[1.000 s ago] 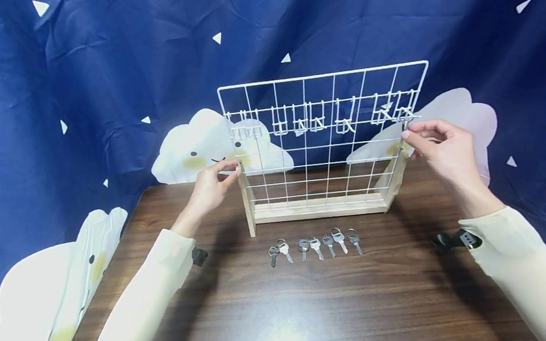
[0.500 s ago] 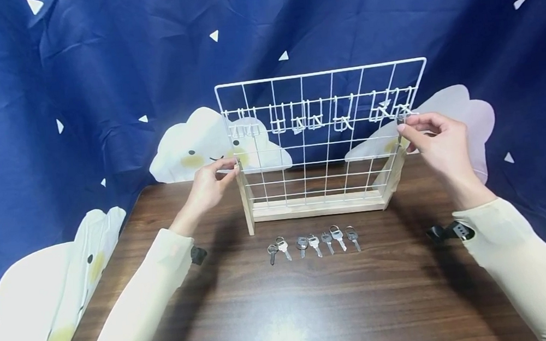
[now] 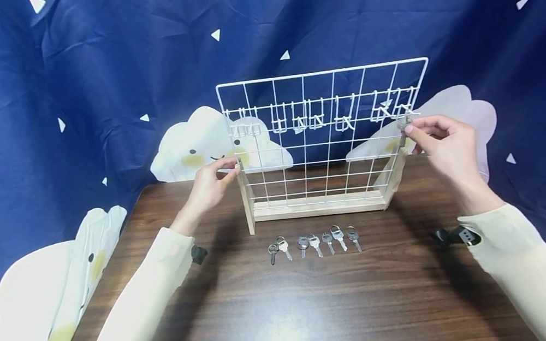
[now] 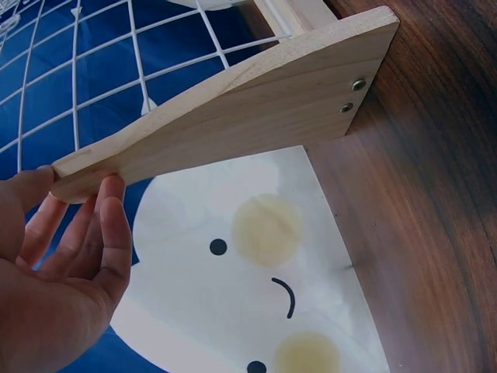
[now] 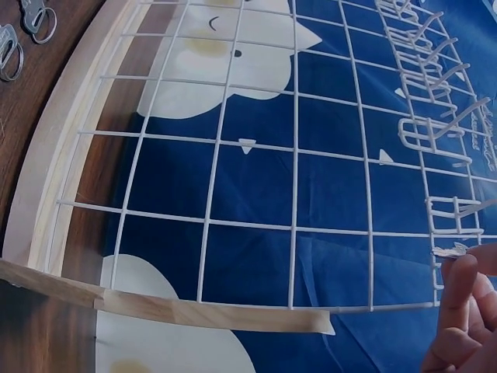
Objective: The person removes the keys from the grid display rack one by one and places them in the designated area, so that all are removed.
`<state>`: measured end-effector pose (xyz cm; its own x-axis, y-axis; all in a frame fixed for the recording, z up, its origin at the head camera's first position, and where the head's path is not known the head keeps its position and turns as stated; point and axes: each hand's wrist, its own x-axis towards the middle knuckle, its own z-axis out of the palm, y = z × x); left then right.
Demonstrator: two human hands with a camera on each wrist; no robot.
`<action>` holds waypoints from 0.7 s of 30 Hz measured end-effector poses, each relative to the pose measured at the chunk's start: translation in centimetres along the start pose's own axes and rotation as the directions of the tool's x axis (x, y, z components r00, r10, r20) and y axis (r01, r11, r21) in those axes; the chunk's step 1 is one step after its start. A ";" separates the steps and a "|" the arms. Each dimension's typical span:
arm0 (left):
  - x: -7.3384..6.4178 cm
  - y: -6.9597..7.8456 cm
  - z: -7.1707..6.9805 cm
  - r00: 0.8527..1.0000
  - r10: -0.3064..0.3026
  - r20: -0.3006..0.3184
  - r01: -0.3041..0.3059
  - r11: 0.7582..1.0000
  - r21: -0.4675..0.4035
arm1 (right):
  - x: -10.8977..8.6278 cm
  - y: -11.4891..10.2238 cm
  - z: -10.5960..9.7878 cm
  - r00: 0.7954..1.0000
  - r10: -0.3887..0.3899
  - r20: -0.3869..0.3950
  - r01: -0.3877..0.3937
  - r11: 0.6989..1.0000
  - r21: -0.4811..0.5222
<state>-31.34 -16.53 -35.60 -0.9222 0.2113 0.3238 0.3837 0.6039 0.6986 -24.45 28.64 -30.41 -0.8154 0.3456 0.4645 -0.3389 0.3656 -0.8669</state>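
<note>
A white wire grid rack (image 3: 317,145) stands upright in a wooden base (image 3: 318,207), with several white hooks (image 3: 316,122) along its upper part. My left hand (image 3: 210,186) holds the top of the left wooden side support (image 4: 225,109), thumb on one face and fingers on the other. At the grid's right edge, just below the rightmost hook (image 3: 403,111), my right hand (image 3: 445,137) pinches a silvery key (image 3: 403,123) between thumb and fingers. In the right wrist view the key (image 5: 450,251) shows only partly, close to the wires. Its ring cannot be made out clearly.
Several keys with rings (image 3: 315,245) lie in a row on the brown wooden table (image 3: 314,293), in front of the base. A blue curtain (image 3: 143,56) with white clouds hangs close behind the rack. The right wooden support (image 3: 394,178) stands below my right hand.
My right hand first shifts slightly left, then back right, staying below the rightmost hook, and the key's angle changes. My left hand keeps its hold on the support. The table keys have not moved.
</note>
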 end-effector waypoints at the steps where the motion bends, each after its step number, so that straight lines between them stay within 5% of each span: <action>1: 0.0 0.0 0.0 1.000 -0.002 0.000 0.002 1.000 0.000 | -0.1 -0.1 -0.1 1.000 -0.003 -0.001 0.003 1.000 0.010; 11: 0.0 0.2 0.0 1.000 -0.005 0.004 0.005 1.000 0.004 | -0.9 -1.0 -1.0 1.000 -0.020 -0.008 0.020 0.999 0.025; 21: -0.1 0.2 -0.1 1.000 0.012 -0.004 -0.012 1.000 0.004 | -1.3 -1.7 -1.4 0.999 -0.029 -0.038 0.035 0.988 0.153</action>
<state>-31.19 -16.45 -35.41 -0.9175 0.2155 0.3344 0.3943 0.6045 0.6922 -22.13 28.75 -29.29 -0.7864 0.3676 0.4964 -0.4352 0.2405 -0.8676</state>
